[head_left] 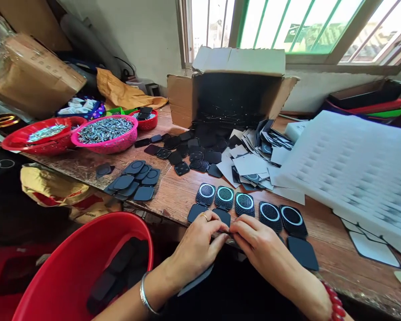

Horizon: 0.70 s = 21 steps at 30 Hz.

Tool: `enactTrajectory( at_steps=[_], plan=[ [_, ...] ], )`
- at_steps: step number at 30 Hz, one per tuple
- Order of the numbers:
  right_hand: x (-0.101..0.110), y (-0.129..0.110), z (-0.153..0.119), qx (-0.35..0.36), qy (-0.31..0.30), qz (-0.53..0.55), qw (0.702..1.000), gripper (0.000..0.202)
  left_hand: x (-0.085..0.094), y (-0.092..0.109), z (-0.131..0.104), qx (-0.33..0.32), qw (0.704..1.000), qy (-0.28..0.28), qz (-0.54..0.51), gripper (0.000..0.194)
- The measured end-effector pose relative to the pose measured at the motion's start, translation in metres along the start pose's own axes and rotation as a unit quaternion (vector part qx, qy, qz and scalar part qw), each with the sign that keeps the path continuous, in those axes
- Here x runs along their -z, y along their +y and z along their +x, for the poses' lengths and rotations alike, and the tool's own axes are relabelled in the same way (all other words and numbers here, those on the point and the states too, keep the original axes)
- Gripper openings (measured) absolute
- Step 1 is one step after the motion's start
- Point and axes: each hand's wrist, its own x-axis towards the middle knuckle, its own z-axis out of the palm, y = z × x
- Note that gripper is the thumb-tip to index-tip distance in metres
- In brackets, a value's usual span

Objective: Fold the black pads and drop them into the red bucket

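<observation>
Head-worn view (close), forward and down over the bench [330, 227]

Just beyond the fingers [249, 229], black cases [244, 204] are ringed in white over dark mesh. Left of the fingers sit a red bucket [53, 281] and, farther off, a pink basin [104, 147]; right, a white sheet [354, 165].

Left hand [197, 243] and right hand [259, 238] nearly meet, fingers [244, 226] bent, forearms [128, 290] spread.
</observation>
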Motion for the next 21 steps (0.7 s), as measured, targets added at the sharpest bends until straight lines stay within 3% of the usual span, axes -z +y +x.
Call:
enactTrajectory(
  at_steps=[2, 5, 8, 11, 14, 19, 21],
  plan=[
    [0.001, 0.004, 0.006, -0.015, 0.038, 0.018, 0.999, 0.02, 0.002, -0.011, 0.004, 0.015, 0.999, 0.011, -0.048, 0.035],
    [0.003, 0.013, 0.012, -0.069, 0.119, 0.072, 0.988, 0.01, 0.004, -0.032, 0.012, 0.054, 0.993, 0.095, -0.035, 0.066],
    [0.004, 0.024, 0.014, -0.177, 0.148, 0.197, 0.953, 0.018, 0.004, -0.052, 0.022, 0.078, 0.979, 0.176, 0.063, 0.068],
    [0.004, 0.033, 0.015, -0.259, 0.149, 0.296, 0.907, 0.034, 0.007, -0.062, 0.031, 0.1, 0.972, 0.177, 0.114, 0.074],
    [0.004, 0.042, 0.015, -0.304, 0.151, 0.331, 0.881, 0.042, 0.013, -0.065, 0.038, 0.101, 0.976, 0.158, 0.111, 0.079],
    [0.004, 0.053, 0.013, -0.337, 0.141, 0.366, 0.856, 0.041, 0.035, -0.072, 0.047, 0.171, 0.973, 0.152, -0.02, 0.083],
    [0.004, 0.054, 0.012, -0.34, 0.131, 0.378, 0.851, 0.039, 0.045, -0.077, 0.048, 0.189, 0.97, 0.138, -0.07, 0.071]
  ],
)
